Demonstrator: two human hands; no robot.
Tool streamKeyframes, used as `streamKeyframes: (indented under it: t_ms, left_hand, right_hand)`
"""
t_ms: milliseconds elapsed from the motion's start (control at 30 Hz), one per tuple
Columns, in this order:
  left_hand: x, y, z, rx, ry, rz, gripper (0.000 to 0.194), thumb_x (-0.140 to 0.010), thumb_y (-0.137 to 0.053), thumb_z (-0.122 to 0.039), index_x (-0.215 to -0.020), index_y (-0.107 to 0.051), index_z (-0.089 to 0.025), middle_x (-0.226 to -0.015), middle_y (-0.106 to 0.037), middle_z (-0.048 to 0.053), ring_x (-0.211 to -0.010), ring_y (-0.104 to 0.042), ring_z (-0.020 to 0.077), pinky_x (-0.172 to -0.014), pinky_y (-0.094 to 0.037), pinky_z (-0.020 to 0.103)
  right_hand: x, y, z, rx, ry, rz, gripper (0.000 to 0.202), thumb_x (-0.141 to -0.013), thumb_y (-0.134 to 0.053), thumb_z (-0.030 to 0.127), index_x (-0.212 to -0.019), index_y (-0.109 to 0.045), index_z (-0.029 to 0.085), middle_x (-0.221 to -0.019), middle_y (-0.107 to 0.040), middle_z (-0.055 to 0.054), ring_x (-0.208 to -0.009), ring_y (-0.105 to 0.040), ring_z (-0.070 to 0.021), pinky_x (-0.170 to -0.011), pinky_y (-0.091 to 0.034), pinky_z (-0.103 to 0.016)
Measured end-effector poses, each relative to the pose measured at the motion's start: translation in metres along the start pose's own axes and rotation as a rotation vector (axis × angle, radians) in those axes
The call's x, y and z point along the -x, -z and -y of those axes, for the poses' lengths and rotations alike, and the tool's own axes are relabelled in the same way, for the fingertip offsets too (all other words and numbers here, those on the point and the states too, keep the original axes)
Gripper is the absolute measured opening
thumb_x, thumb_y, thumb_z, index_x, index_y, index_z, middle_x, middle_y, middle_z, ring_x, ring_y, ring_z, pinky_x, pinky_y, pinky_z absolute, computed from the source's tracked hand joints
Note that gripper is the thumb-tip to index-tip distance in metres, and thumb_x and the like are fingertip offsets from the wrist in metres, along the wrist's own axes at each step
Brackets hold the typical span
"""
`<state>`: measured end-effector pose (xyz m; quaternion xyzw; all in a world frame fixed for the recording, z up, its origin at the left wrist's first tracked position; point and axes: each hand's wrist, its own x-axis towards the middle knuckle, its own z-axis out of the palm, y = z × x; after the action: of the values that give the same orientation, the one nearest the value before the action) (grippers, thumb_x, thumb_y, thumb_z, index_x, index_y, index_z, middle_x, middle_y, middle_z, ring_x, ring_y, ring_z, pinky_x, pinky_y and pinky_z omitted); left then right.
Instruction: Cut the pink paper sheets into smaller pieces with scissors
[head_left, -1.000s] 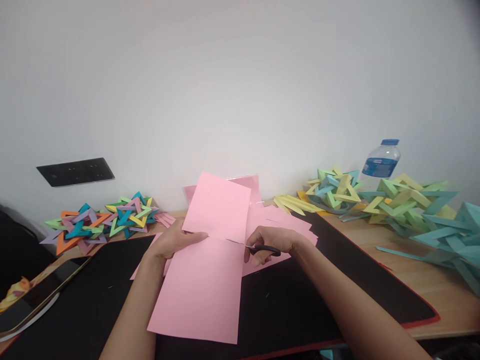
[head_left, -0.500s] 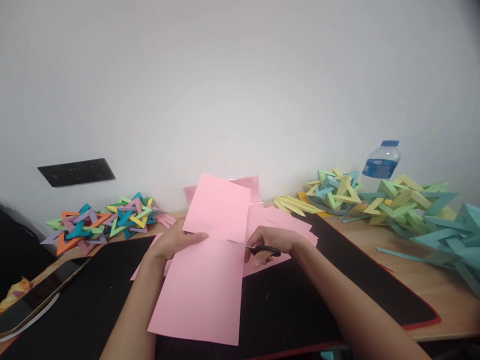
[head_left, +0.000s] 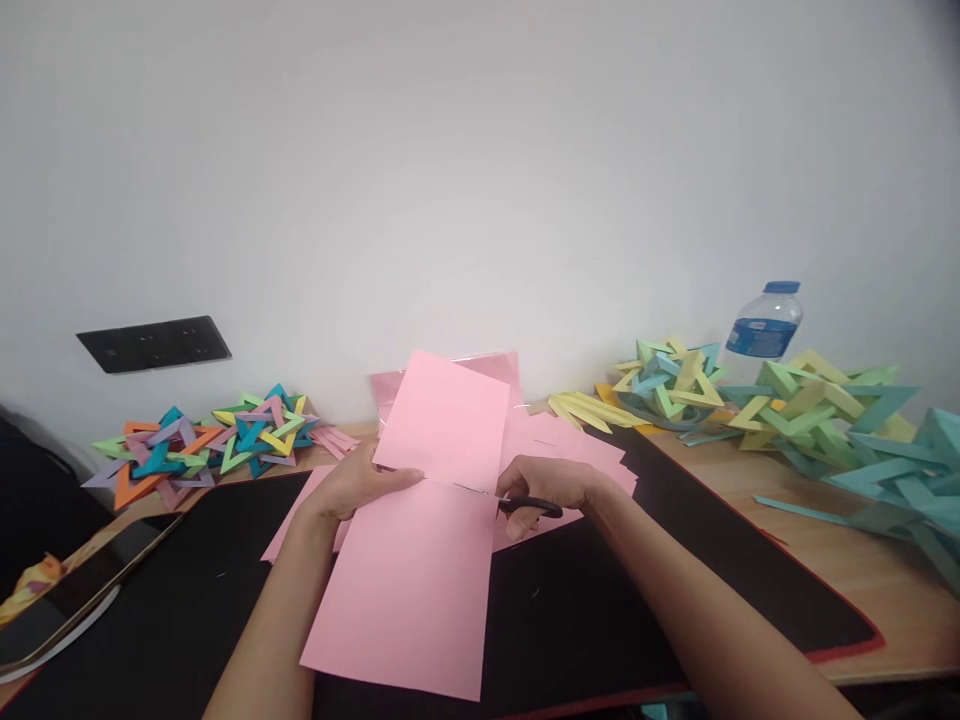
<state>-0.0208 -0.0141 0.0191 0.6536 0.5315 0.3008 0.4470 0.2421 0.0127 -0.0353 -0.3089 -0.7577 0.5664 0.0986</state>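
A long pink sheet (head_left: 409, 590) is held up over the black mat, its upper part tilted toward the wall. My left hand (head_left: 367, 483) grips its left edge near the middle, thumb lying on top. My right hand (head_left: 536, 492) is closed round the black handles of scissors (head_left: 476, 491), whose blades lie across the sheet from its right edge, along a line between the upper and lower parts. Other pink sheets (head_left: 577, 448) lie on the mat behind and beside both hands.
Folded paper stars stand at the left (head_left: 161, 455) and right (head_left: 810, 405). Yellow strips (head_left: 592, 408) lie near the wall. A bottle (head_left: 763, 322) is at the back right, a phone (head_left: 82, 590) at the left edge of the black mat (head_left: 600, 610).
The pink sheet and my left hand have shifted slightly to the right. The scissors' blades now overlap more of the sheet's right side.
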Motion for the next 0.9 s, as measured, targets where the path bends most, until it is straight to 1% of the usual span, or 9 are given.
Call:
streamKeyframes:
  t_ms: [267, 600, 733, 900]
  left_hand:
    - [0.0015, 0.0003, -0.001, -0.007, -0.003, 0.011, 0.03, -0.068, -0.072, -0.029, -0.095, -0.062, -0.019, -0.084, -0.073, 0.001, -0.074, -0.069, 0.0212, -0.054, -0.055, 0.024]
    - [0.0, 0.0001, -0.0006, 0.006, -0.016, 0.016, 0.035, -0.067, -0.072, -0.03, -0.098, -0.061, -0.019, -0.088, -0.073, 0.003, -0.077, -0.069, 0.0228, -0.057, -0.057, 0.026]
    - [0.0016, -0.0005, -0.0029, -0.024, 0.0, 0.005, 0.033, -0.067, -0.072, -0.031, -0.096, -0.063, -0.019, -0.086, -0.073, 0.003, -0.075, -0.069, 0.0233, -0.056, -0.056, 0.027]
    - [0.0029, -0.0004, -0.0026, -0.032, -0.003, -0.01, 0.037, -0.066, -0.072, -0.032, -0.1, -0.062, -0.02, -0.089, -0.073, 0.004, -0.076, -0.069, 0.0235, -0.056, -0.056, 0.028]
  right_hand:
    - [0.0015, -0.001, 0.0042, 0.014, -0.004, -0.015, 0.032, -0.055, -0.079, 0.034, -0.075, -0.067, 0.012, -0.056, -0.056, 0.003, -0.051, -0.047, -0.0067, -0.049, -0.037, -0.018]
    - [0.002, -0.0015, 0.0048, 0.016, -0.009, -0.016, 0.032, -0.058, -0.076, 0.039, -0.074, -0.068, 0.012, -0.053, -0.052, 0.004, -0.047, -0.043, -0.0051, -0.045, -0.033, -0.017]
    - [0.0022, -0.0018, 0.0056, 0.013, -0.011, -0.021, 0.033, -0.058, -0.076, 0.039, -0.075, -0.068, 0.012, -0.053, -0.053, 0.003, -0.046, -0.043, -0.0049, -0.044, -0.033, -0.018]
    - [0.0027, -0.0019, 0.0067, -0.003, -0.006, -0.024, 0.03, -0.058, -0.077, 0.037, -0.072, -0.067, 0.012, -0.051, -0.052, 0.004, -0.046, -0.043, -0.0047, -0.044, -0.032, -0.017]
